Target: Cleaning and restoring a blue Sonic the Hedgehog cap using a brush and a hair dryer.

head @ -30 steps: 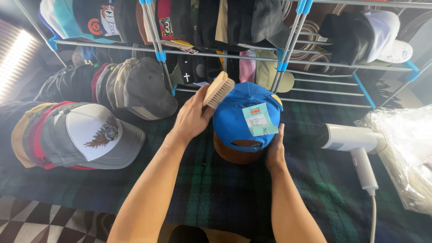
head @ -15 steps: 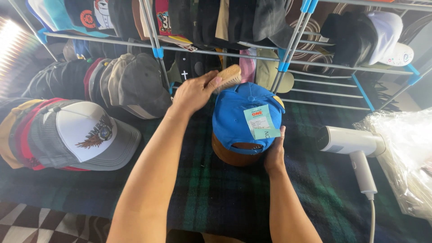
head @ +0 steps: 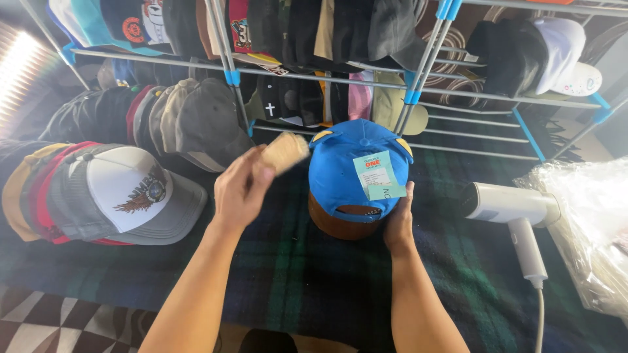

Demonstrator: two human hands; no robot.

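Left hand point(head: 241, 189) gripping brush point(head: 285, 152), right hand point(head: 399, 222) steadying blue cap point(head: 356, 173), steamer point(head: 510, 212) beside

Cap point(head: 347, 171): bright blue crown, yellow accents near the top, brown brim, pale teal tag with a red patch
Brush point(head: 282, 153): pale tan, blurred
Cloth point(head: 314, 287): dark green and navy plaid
Trucker cap point(head: 134, 196): white front with a dark winged emblem, grey brim and mesh
Stacked caps point(head: 33, 189): mustard yellow, red, grey
Steamer point(head: 510, 209): white
Rack point(head: 418, 78): silver tubes, blue joints
Floor point(head: 46, 320): black and white triangles
Plastic bag point(head: 589, 216): clear, whitish sheen
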